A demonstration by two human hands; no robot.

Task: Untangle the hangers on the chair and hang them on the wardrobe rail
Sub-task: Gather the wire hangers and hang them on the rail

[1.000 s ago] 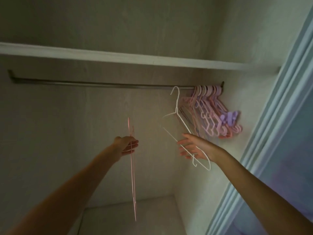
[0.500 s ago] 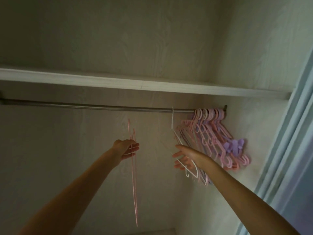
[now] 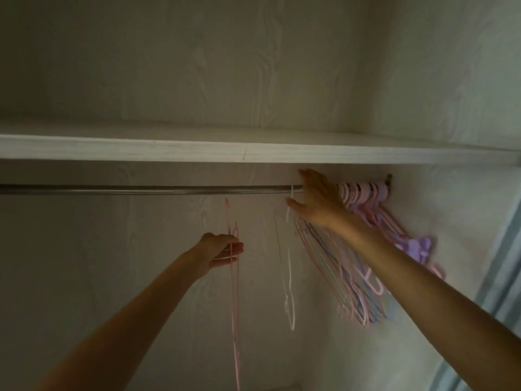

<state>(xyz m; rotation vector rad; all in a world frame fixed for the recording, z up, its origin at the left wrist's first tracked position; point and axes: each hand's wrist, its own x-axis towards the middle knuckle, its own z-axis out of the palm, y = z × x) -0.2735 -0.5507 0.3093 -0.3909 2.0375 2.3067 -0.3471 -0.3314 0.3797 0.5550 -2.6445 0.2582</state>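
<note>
A metal wardrobe rail (image 3: 141, 189) runs across under a white shelf. My left hand (image 3: 222, 249) grips thin pink wire hangers (image 3: 234, 292) that dangle edge-on below it. A white hanger (image 3: 289, 266) hangs by its hook on the rail. My right hand (image 3: 315, 197) is up at the rail just right of that hook, fingers spread, pressing against a bunch of pink and purple hangers (image 3: 363, 249) crowded at the rail's right end. Nothing is gripped in it.
The white shelf (image 3: 253, 152) sits close above the rail. The wardrobe's back wall (image 3: 112, 263) and right side wall (image 3: 451, 221) enclose the space. A pale blue door frame (image 3: 501, 277) stands at the far right.
The white hanger went from my right hand onto the rail. My right hand let it go and rose to the rail beside the hanger bunch. The view tilted upward.
</note>
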